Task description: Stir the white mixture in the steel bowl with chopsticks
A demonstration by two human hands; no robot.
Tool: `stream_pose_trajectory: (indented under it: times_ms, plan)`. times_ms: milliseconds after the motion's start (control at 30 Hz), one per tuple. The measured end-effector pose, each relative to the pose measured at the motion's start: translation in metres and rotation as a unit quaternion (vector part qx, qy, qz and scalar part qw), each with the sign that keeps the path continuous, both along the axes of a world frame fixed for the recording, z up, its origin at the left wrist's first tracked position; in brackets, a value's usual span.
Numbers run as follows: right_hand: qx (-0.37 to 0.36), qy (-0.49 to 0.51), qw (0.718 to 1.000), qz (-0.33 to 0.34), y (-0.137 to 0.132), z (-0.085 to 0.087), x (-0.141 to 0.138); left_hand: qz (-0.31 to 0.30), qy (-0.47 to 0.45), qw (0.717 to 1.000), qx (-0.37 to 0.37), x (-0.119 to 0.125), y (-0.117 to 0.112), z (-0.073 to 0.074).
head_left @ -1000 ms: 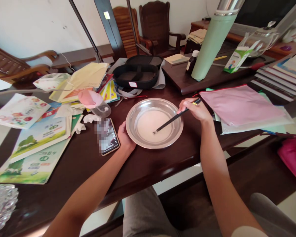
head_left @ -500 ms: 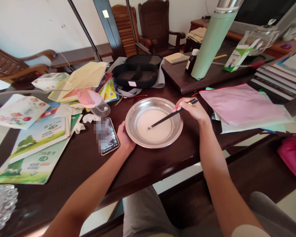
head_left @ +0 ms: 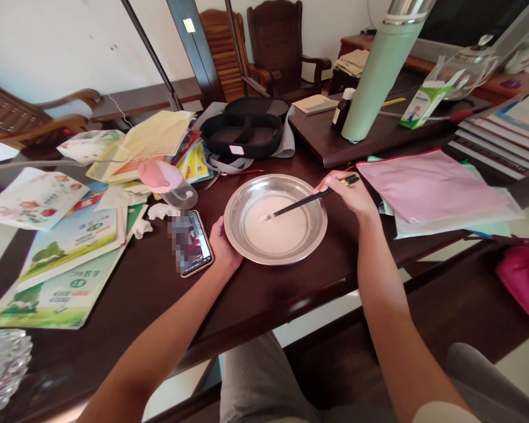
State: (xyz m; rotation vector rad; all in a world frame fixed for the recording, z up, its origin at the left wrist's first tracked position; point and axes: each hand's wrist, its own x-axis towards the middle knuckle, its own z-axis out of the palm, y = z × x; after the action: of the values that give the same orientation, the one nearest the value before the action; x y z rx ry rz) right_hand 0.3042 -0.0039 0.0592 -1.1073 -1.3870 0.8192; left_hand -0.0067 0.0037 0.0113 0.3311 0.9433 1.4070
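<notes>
A metal bowl (head_left: 234,226) is resting on the table (head_left: 264,299), the left hand (head_left: 224,248) cupping it at eight o'clock; at two, the right hand (head_left: 349,194) is holding black chopsticks (head_left: 300,203), seemingly paired, in pale liquid (head_left: 280,235).

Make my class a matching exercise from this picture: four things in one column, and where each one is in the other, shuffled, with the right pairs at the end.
Things
1. Black chopsticks
2. Metal bowl
3. Phone
4. Green flask

Places
A. Flat on the table, beside the left forearm
B. Next to a small dark bottle
C. In the right hand
D. Against the left hand, with pale liquid inside

Pairs: 1-C, 2-D, 3-A, 4-B
</notes>
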Motion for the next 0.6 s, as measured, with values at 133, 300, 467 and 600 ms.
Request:
stream_pose_trajectory:
  times_ms: [133, 300, 467, 600]
  plan:
    - [0.029, 0.051, 0.996, -0.065, -0.001, -0.003, 0.011, 0.000, -0.001, 1.000, -0.009, 0.001, -0.001, 0.002]
    - [-0.017, 0.008, 0.998, 0.052, 0.000, -0.002, 0.000, -0.002, 0.001, 1.000, -0.008, 0.001, -0.001, 0.003]
    - [0.003, 0.011, 0.999, -0.042, 0.001, -0.002, 0.004, 0.002, -0.001, 1.000, -0.004, 0.002, -0.001, 0.004]
    - [0.026, 0.048, 0.996, -0.074, -0.001, -0.005, 0.014, -0.005, -0.002, 1.000, -0.002, 0.001, -0.001, 0.003]
